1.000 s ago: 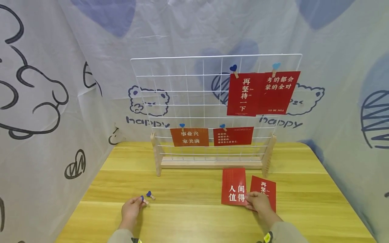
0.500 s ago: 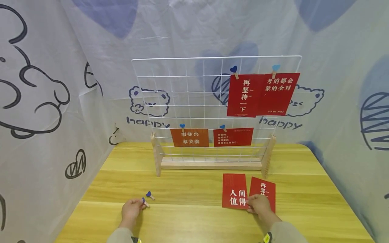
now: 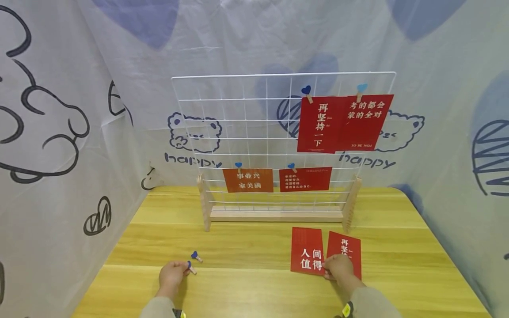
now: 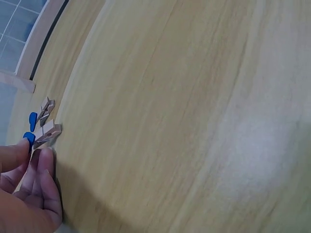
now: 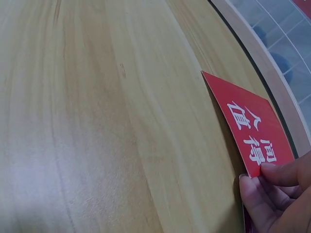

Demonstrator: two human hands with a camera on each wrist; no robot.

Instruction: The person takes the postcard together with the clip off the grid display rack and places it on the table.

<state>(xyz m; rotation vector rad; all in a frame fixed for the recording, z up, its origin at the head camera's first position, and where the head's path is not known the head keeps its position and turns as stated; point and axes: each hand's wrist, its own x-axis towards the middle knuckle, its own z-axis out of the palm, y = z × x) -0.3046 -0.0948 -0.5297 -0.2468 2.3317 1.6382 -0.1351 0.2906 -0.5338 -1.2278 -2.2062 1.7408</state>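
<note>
My left hand pinches a small wooden clothespin by its blue heart end, between thumb and finger. Just beyond it, a second clothespin with a blue heart lies on the table. At the right, my right hand pinches the lower right corner of a red card with white characters, its thumb on top, as the right wrist view shows. Another red card lies beside it, partly covered by that hand.
A white wire grid on a wooden stand stands at the back. Two red cards hang high on its right side. Lower down, an orange card and a red card hang from blue-heart clothespins. Patterned cloth surrounds the wooden table.
The red card in my right hand has come slightly toward me, away from the stand. In my left hand the clothespin has turned a little and shifted slightly nearer.
</note>
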